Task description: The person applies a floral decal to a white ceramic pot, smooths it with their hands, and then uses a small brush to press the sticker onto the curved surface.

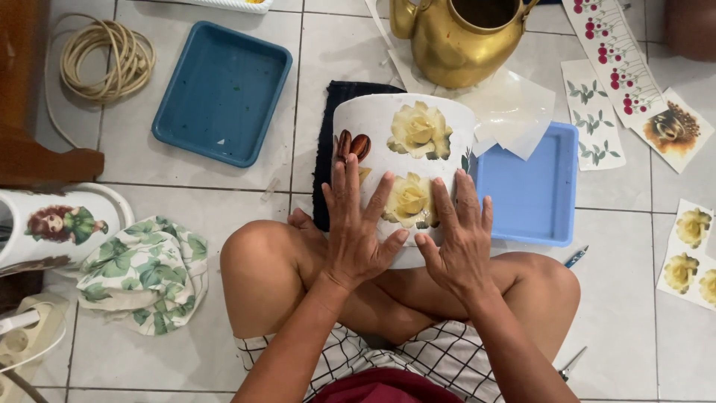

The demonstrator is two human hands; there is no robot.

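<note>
Crossed bare legs and checked shorts are filling the near edge — person sitting on the tiled floor.

Left hand is lying flat, fingers spread, pressing on the side of the white pot; nothing gripped. Right hand is doing the same beside it, palm down, fingers fanned, thumb meeting the left forefinger just under a yellow rose cutout. A second rose and a brown seed motif are sitting further up the wall.

Pot is lying on its side, resting across the lap and a dark cloth.

Handling, as judged: rigid, probably ceramic or painted metal — curved, so prone to rolling; paper likely damp and easily torn or slid. Best steadied by rim or bare white wall, not on the cutouts.

Outward: light blue tray just right, darker blue tray upper left, gold kettle beyond, printed flower sheets far right, leaf-print cloth left.
</note>
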